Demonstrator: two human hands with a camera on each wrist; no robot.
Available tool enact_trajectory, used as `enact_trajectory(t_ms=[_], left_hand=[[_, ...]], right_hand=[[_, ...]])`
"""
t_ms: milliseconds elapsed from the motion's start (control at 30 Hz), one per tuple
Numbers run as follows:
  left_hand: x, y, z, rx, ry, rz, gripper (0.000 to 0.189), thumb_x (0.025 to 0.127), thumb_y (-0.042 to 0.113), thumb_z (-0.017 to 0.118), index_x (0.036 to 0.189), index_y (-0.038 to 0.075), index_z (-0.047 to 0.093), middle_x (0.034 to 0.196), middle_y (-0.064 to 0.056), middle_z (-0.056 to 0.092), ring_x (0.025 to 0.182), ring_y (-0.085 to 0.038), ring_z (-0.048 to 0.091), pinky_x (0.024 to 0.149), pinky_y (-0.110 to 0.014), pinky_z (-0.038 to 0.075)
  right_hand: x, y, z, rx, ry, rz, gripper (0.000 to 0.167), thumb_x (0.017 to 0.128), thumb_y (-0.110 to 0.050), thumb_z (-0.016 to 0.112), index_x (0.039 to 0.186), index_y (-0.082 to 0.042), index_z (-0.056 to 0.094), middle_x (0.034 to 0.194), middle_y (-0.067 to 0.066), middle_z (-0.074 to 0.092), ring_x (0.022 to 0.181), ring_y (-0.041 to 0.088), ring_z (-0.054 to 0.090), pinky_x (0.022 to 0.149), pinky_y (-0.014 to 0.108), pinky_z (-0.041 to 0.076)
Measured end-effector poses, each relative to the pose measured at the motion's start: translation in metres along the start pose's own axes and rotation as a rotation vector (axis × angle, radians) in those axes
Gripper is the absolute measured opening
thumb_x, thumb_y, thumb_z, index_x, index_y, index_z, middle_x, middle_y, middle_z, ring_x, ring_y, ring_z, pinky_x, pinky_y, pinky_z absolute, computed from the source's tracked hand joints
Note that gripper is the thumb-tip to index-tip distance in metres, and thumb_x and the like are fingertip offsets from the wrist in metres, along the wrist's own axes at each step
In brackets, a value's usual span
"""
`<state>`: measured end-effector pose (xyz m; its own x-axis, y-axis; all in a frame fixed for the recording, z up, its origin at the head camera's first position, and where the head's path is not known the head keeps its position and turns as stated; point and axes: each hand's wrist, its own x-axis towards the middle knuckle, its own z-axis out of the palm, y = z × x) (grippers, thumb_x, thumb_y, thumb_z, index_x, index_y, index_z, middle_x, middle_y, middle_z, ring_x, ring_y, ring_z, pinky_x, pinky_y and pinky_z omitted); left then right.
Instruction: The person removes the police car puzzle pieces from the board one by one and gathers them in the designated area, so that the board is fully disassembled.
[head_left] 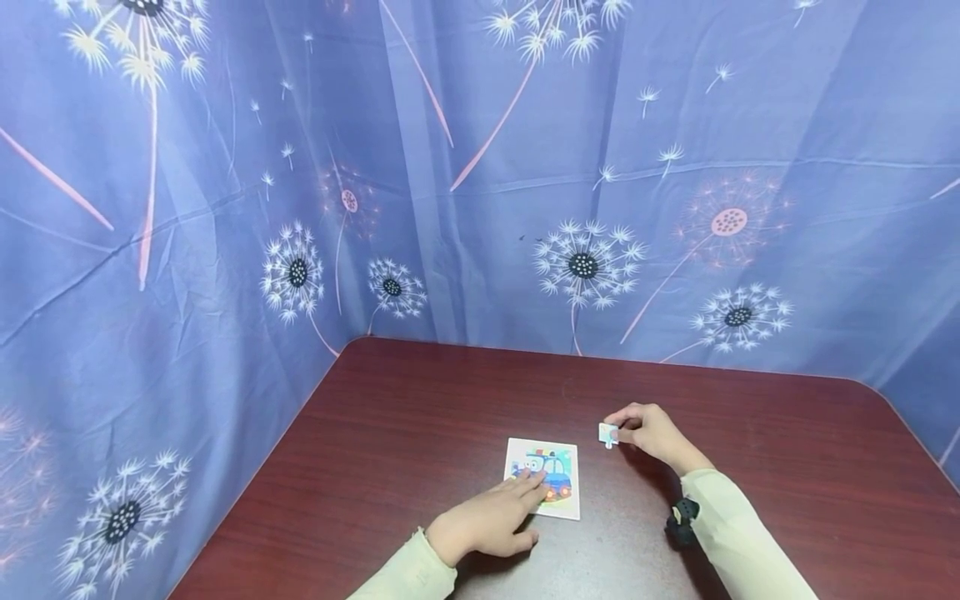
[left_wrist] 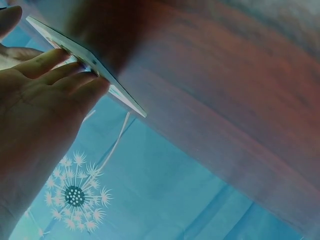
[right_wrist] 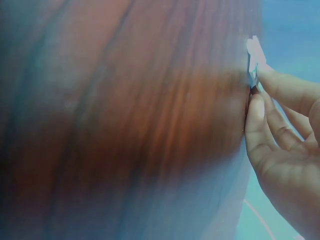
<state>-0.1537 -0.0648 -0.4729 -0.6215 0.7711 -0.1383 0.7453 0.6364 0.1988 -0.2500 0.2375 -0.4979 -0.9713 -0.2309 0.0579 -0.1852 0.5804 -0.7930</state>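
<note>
A square jigsaw puzzle (head_left: 567, 505) with a white border and a picture of a blue car lies flat on the table. My left hand (head_left: 491, 515) rests on its lower left part, fingers stretched across the picture; in the left wrist view the fingertips (left_wrist: 102, 86) press on the puzzle board (left_wrist: 131, 104). To the right of the board, my right hand (head_left: 654, 433) pinches a small puzzle piece (head_left: 607, 433) between thumb and fingers. In the right wrist view that piece (right_wrist: 256, 57) is seen edge-on, close over the table.
The dark red wooden table (head_left: 420, 417) spreads around both hands. A blue curtain (head_left: 480, 250) with dandelion prints hangs behind its back edge and along the left side. A black device (head_left: 682, 522) is strapped at the right wrist.
</note>
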Motion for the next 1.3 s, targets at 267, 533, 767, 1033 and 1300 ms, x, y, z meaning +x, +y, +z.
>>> enact_trajectory(t_ms=[267, 533, 767, 1033, 1300], left_hand=[[0.0, 0.0, 0.002, -0.005, -0.015, 0.004, 0.062, 0.095, 0.032, 0.054, 0.148, 0.005, 0.036, 0.155, -0.011, 0.029, 0.143, -0.024, 0.027, 0.114, -0.035, 0.028], [0.0, 0.0, 0.001, -0.005, -0.007, 0.016, 0.063, 0.095, 0.032, 0.055, 0.148, 0.004, 0.035, 0.155, -0.012, 0.029, 0.142, -0.026, 0.027, 0.114, -0.035, 0.027], [0.002, -0.003, 0.001, 0.001, 0.003, 0.017, 0.063, 0.094, 0.032, 0.056, 0.147, 0.005, 0.037, 0.155, -0.012, 0.03, 0.142, -0.026, 0.028, 0.114, -0.036, 0.027], [0.002, -0.004, 0.0, 0.007, 0.007, 0.025, 0.063, 0.093, 0.032, 0.056, 0.146, 0.004, 0.038, 0.154, -0.013, 0.031, 0.142, -0.027, 0.028, 0.114, -0.036, 0.028], [0.0, -0.002, 0.001, 0.007, 0.003, 0.017, 0.062, 0.093, 0.031, 0.057, 0.146, 0.004, 0.039, 0.153, -0.013, 0.032, 0.142, -0.026, 0.029, 0.113, -0.036, 0.029]], right_hand=[[0.001, 0.002, 0.001, -0.027, 0.002, -0.02, 0.016, 0.082, 0.004, 0.069, 0.097, 0.001, 0.073, 0.088, 0.01, 0.063, 0.069, 0.015, 0.054, 0.053, 0.025, 0.045], [0.001, 0.0, 0.0, -0.007, -0.01, -0.021, 0.022, 0.084, 0.003, 0.068, 0.105, 0.003, 0.071, 0.094, 0.013, 0.063, 0.073, 0.016, 0.057, 0.054, 0.025, 0.046], [0.001, -0.008, 0.003, 0.072, -0.026, -0.048, 0.028, 0.09, 0.002, 0.062, 0.117, 0.003, 0.065, 0.099, 0.015, 0.064, 0.074, 0.02, 0.057, 0.051, 0.028, 0.047], [0.006, -0.023, 0.021, 0.091, -0.055, -0.092, 0.025, 0.088, -0.002, 0.066, 0.113, 0.002, 0.067, 0.097, 0.013, 0.065, 0.075, 0.021, 0.062, 0.057, 0.028, 0.052], [0.008, -0.038, 0.041, 0.069, -0.12, -0.205, 0.022, 0.088, -0.003, 0.067, 0.109, 0.002, 0.069, 0.091, 0.008, 0.065, 0.077, 0.018, 0.062, 0.062, 0.025, 0.051]])
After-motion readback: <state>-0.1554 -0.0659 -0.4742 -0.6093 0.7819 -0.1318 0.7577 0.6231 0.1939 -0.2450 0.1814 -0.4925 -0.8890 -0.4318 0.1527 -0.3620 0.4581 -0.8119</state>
